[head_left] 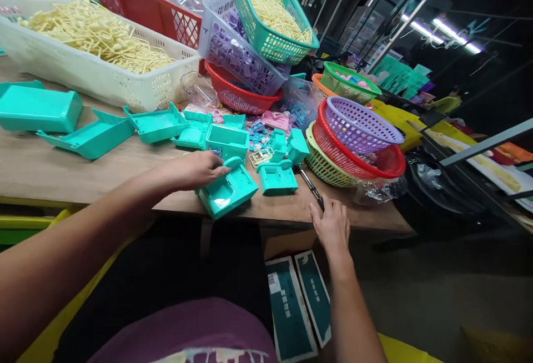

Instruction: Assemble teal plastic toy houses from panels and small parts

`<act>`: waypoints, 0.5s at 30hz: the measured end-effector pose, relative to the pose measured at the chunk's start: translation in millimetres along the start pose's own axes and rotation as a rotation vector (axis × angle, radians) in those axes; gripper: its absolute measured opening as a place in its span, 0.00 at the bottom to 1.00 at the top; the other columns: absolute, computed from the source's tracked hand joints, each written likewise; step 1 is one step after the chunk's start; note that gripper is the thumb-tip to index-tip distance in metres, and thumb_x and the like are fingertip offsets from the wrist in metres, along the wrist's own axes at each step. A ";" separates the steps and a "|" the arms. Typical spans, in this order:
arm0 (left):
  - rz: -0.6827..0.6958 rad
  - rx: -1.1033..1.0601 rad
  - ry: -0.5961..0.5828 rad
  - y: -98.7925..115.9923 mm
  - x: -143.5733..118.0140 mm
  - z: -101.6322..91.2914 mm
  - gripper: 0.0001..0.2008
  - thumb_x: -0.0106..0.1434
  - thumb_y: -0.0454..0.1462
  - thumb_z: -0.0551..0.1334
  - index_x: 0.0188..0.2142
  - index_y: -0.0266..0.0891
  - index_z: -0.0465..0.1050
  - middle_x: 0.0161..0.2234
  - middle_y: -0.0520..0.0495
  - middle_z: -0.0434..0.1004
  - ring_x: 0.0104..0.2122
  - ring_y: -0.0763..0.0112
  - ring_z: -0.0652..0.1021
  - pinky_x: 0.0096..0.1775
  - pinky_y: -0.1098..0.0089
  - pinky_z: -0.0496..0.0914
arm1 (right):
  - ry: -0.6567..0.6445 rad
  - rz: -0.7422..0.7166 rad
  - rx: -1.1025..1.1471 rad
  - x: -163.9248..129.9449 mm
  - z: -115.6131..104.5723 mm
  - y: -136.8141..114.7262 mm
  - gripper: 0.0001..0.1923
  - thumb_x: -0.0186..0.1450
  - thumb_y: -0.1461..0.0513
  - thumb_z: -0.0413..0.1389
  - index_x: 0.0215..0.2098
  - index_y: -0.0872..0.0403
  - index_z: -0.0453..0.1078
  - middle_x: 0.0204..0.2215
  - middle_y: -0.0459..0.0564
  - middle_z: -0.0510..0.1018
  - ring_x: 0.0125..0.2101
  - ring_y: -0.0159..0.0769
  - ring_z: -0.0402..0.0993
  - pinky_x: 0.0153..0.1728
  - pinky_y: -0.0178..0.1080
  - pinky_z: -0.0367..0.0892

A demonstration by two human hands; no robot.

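Observation:
My left hand (195, 170) rests on a teal plastic shell (228, 190) that lies at the front edge of the wooden table (50, 169), fingers curled over its near left end. My right hand (331, 224) lies at the table's front edge, its fingertips on the handle of a black screwdriver (310, 185) that points away from me. A second teal part (277, 177) sits between the two hands. Several more teal shells (158, 124) lie further back on the table.
A white crate of cream plastic sprues (95, 69) stands at the back left. Stacked baskets, red, lilac and teal (266, 13), fill the back middle. Round nested baskets (358, 141) sit at the right end. Two teal boxes (300, 302) lie on the floor below.

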State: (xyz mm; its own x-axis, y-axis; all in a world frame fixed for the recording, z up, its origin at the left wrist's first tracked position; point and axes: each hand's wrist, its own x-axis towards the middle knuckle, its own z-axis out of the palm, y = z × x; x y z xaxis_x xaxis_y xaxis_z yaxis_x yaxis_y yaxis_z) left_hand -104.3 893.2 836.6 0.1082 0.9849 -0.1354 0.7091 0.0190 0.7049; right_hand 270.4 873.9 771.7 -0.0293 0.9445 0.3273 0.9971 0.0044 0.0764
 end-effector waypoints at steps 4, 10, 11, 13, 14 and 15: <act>0.041 0.109 0.058 2.7 2.2 11.8 0.22 0.62 0.54 0.58 0.32 0.39 0.79 0.32 0.45 0.80 0.33 0.59 0.76 0.35 0.69 0.63 | -0.084 -0.059 0.008 4.6 -7.3 12.1 0.18 0.72 0.58 0.48 0.56 0.54 0.71 0.40 0.58 0.73 0.40 0.45 0.71 0.37 0.41 0.66; -0.010 -0.048 0.050 -8.3 -4.5 20.0 0.34 0.62 0.61 0.55 0.48 0.35 0.78 0.45 0.45 0.80 0.48 0.54 0.73 0.47 0.67 0.64 | -0.029 -0.214 0.630 -19.8 -59.9 8.6 0.21 0.75 0.58 0.42 0.59 0.58 0.67 0.41 0.55 0.80 0.36 0.37 0.79 0.41 0.38 0.74; -0.027 -0.059 0.050 -8.7 -4.8 20.1 0.34 0.61 0.62 0.56 0.49 0.35 0.78 0.45 0.45 0.80 0.47 0.53 0.73 0.45 0.67 0.65 | 0.006 -0.263 0.669 -23.7 -68.0 3.2 0.21 0.75 0.58 0.43 0.60 0.57 0.66 0.44 0.55 0.80 0.40 0.38 0.79 0.44 0.39 0.74; -0.044 -0.070 0.051 -8.2 -5.1 20.0 0.36 0.60 0.62 0.58 0.49 0.34 0.78 0.44 0.45 0.80 0.47 0.52 0.73 0.44 0.67 0.65 | 0.019 -0.378 0.690 -27.6 -77.8 -9.2 0.22 0.74 0.58 0.46 0.63 0.54 0.64 0.52 0.55 0.77 0.49 0.40 0.77 0.51 0.40 0.73; -0.044 -0.070 0.051 -7.6 -5.2 19.8 0.36 0.60 0.62 0.58 0.49 0.34 0.78 0.45 0.45 0.80 0.48 0.52 0.73 0.45 0.66 0.65 | -0.021 -0.431 0.682 -27.4 -79.3 -14.9 0.22 0.74 0.58 0.47 0.65 0.52 0.62 0.55 0.54 0.76 0.53 0.41 0.75 0.53 0.41 0.72; -0.043 -0.065 0.050 -7.1 -5.2 19.6 0.36 0.60 0.63 0.57 0.49 0.33 0.78 0.45 0.45 0.80 0.48 0.51 0.72 0.47 0.66 0.65 | -0.077 -0.474 0.664 -26.2 -79.0 -19.6 0.23 0.74 0.59 0.47 0.66 0.52 0.60 0.56 0.53 0.75 0.54 0.41 0.74 0.54 0.41 0.72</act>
State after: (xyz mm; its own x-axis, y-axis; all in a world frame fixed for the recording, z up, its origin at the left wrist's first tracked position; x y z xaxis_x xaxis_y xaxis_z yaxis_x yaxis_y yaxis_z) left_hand -96.2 884.5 818.6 0.0424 0.9902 -0.1329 0.6658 0.0712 0.7427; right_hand 246.0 823.1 836.1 -0.4772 0.8134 0.3328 0.7151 0.5795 -0.3909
